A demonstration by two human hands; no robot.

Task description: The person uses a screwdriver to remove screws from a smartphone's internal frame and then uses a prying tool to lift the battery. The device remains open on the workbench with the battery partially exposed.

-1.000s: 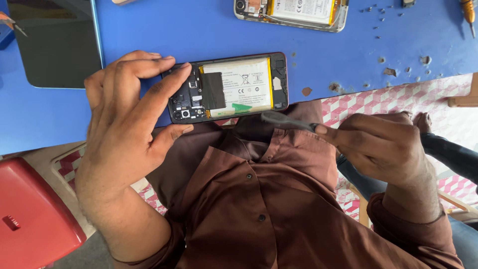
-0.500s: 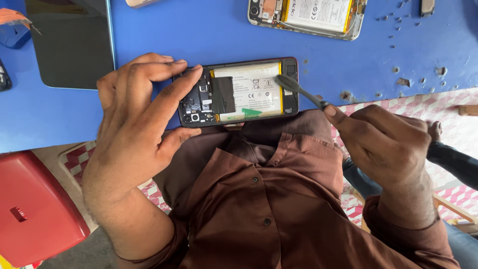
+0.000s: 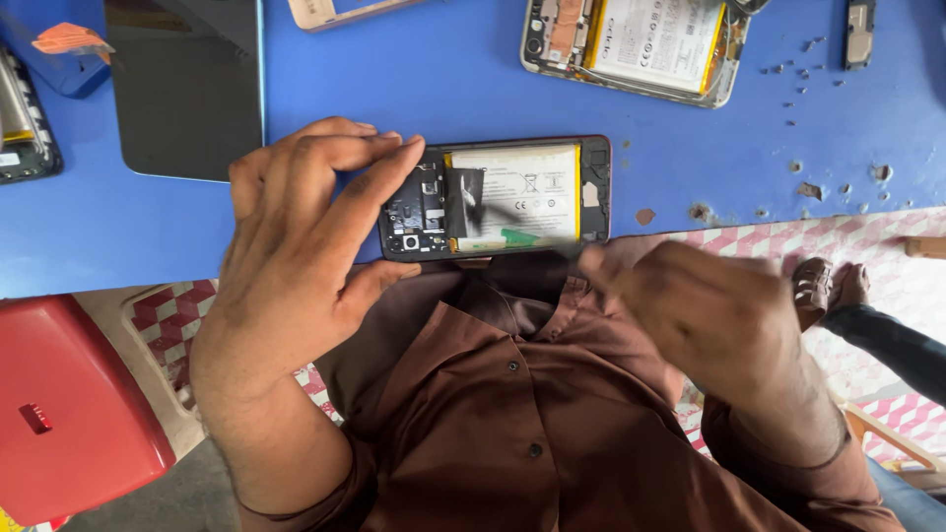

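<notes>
An opened phone (image 3: pixel 512 197) with its back cover off lies at the near edge of the blue table (image 3: pixel 394 79), showing a white battery and a dark circuit board. My left hand (image 3: pixel 296 246) grips its left end, fingers over the top edge and thumb under the camera end. My right hand (image 3: pixel 709 315) hovers just below the phone's lower right corner, blurred by motion. Its fingers are closed on a thin metal tool (image 3: pixel 570 252), of which only a faint streak shows.
A second opened phone (image 3: pixel 641 44) lies at the back of the table. A dark glass panel (image 3: pixel 182 89) rests at the back left, another device (image 3: pixel 20 128) at the left edge. Small screws and bits (image 3: pixel 808 187) are scattered right. A red stool (image 3: pixel 69 414) stands lower left.
My right hand pulled the tool back from the phone's right end and down toward my chest. My left hand keeps hold of the phone, which stayed in place.
</notes>
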